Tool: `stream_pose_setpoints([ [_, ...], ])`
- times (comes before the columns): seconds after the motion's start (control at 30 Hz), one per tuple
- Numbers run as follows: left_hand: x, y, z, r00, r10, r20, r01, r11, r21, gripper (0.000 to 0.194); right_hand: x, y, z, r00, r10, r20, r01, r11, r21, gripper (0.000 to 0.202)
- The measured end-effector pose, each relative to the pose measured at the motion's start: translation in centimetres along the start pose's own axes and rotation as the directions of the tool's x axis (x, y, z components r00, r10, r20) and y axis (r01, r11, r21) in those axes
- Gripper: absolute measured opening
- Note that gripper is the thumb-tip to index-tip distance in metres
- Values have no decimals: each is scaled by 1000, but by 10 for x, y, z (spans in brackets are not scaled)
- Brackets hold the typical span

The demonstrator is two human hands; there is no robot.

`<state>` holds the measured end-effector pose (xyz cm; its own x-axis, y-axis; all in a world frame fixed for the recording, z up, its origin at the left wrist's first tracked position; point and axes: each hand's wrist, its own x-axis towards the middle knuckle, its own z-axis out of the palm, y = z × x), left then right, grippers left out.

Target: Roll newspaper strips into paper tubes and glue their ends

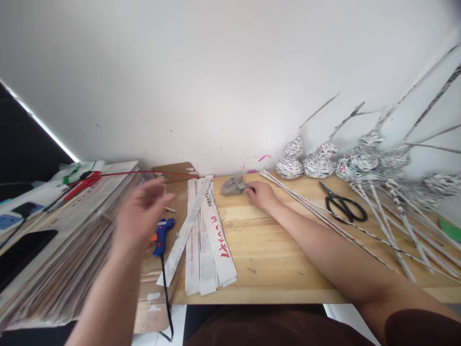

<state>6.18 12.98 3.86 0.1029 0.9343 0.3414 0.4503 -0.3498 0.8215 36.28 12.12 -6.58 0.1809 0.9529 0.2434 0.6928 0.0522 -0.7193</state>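
My right hand (262, 194) reaches to the back of the wooden table, its fingers closed on the gathered end of a small grey cloth bundle (232, 186). What the bundle contains is hidden. My left hand (146, 206) hangs in the air beside a blue glue gun (162, 238), blurred by motion, its fingers loosely curled. Whether something thin is between those fingers cannot be made out. Between the two hands lies a fanned pile of printed paper strips (207, 245), with one strip slanting across the others.
Several woven paper gourds (290, 161) stand along the wall at the right. Black-handled scissors (344, 204) and rolled paper sticks (385, 216) lie before them. At left, a tall paper stack (82, 240) carries a black phone (25, 254). The glue gun's cord (166, 293) drops over the front edge.
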Motion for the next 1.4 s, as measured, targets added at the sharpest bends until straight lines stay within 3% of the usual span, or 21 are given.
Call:
stream_pose_setpoints([
  [0.03,-2,1,14,993,-8,117,11,1000,-19,37,0,0,0,1000,19,-6,-19,999,34,28],
  [0.1,-2,-2,52,913,-25,407,76,991,-110,39,-1,0,-2,999,53,-9,-52,994,100,35],
  [0.13,0,-4,73,874,-28,485,119,980,-159,42,-1,0,-2,998,70,-5,-68,987,145,39],
  [0.27,12,-12,146,747,-146,649,455,824,-338,42,1,-1,-2,995,77,57,-93,914,394,44],
  [0.37,20,-13,172,699,-179,693,597,680,-427,43,3,-2,4,992,0,127,-80,777,625,38],
  [0.47,22,-15,181,709,-204,675,638,594,-490,42,6,-3,12,992,-13,129,-79,734,674,35],
  [0.6,19,-22,186,747,-228,624,632,536,-560,33,10,-4,20,992,72,99,-122,670,732,21],
  [0.77,16,-24,190,777,-277,565,620,490,-612,18,11,-7,28,978,185,92,-171,476,862,19],
  [0.97,9,-19,198,812,-362,458,584,483,-653,19,7,-9,33,958,274,88,-195,391,900,24],
  [1.17,0,-13,204,839,-388,381,543,581,-606,22,7,-10,32,929,361,87,-230,375,898,18],
  [1.4,5,-18,190,914,-293,279,375,873,-312,28,7,-14,26,894,431,123,-297,363,883,13],
])
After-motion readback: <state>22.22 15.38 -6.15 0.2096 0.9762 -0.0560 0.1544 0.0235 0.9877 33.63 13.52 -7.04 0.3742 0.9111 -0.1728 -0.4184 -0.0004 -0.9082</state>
